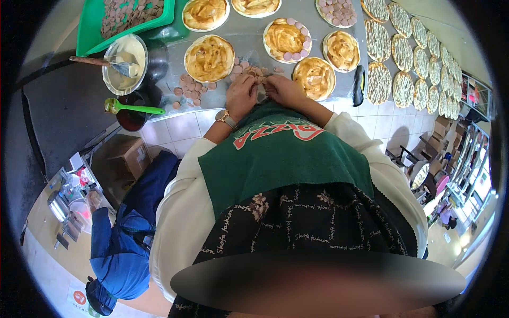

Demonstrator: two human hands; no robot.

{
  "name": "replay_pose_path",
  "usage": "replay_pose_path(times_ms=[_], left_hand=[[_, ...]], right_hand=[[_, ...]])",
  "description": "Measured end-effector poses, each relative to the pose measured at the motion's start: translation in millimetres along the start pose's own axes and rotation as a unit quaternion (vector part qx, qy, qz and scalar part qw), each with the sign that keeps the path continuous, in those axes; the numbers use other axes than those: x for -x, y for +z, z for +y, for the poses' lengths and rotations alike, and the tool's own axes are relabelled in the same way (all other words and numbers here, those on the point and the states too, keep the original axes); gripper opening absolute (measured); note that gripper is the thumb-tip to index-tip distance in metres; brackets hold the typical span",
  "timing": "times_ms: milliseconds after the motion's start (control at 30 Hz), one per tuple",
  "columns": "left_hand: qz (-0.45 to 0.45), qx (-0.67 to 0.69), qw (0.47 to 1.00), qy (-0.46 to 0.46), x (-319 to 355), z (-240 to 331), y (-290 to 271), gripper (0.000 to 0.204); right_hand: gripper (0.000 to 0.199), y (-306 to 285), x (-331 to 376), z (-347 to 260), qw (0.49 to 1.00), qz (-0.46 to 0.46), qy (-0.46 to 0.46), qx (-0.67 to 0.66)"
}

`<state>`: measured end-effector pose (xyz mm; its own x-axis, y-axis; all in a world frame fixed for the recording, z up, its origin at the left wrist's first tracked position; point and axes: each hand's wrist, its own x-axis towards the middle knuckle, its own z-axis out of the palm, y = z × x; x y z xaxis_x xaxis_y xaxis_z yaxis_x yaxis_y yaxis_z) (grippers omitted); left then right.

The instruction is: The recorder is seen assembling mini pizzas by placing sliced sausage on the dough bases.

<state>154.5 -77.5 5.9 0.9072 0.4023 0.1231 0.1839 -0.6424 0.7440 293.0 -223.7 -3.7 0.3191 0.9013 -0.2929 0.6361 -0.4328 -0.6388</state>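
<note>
Both hands are close together at the table's near edge, by a loose pile of round pink sausage slices [254, 70]. My left hand [242, 96], with a watch [225, 117] on its wrist, has its fingers curled together at the pile. My right hand [286, 92] bends its fingers in toward the left one. Whatever the fingertips hold is too small to make out. Just beyond lies a sauced pizza base [283, 38] with slices along its right and lower rim. Another sauced base [314, 78] is beside my right hand. More slices [190, 91] lie scattered left of my hands.
At the far left stand a green tray [85, 40] of slices and a bowl [108, 85] of pale cream with a brush [124, 68]. A green spatula [140, 109] rests on a dark container. Right are a black-handled tool [359, 85] and rows of drizzled pizzas [403, 53]. A person in blue [127, 254] is lower left.
</note>
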Motion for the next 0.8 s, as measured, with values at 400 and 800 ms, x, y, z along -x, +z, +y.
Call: replay_pose_path(times_ms=[400, 800], left_hand=[[0.039, 0.037, 0.998, 0.021, -6, -4, -3, 0.013], [0.053, 0.016, 0.998, 0.004, 1, -8, -12, 0.016]], right_hand=[[0.007, -60, -56, 37, 0.98, 0.178, -0.079, 0.034], [0.012, -68, -65, 32, 0.976, 0.165, -0.076, 0.118]])
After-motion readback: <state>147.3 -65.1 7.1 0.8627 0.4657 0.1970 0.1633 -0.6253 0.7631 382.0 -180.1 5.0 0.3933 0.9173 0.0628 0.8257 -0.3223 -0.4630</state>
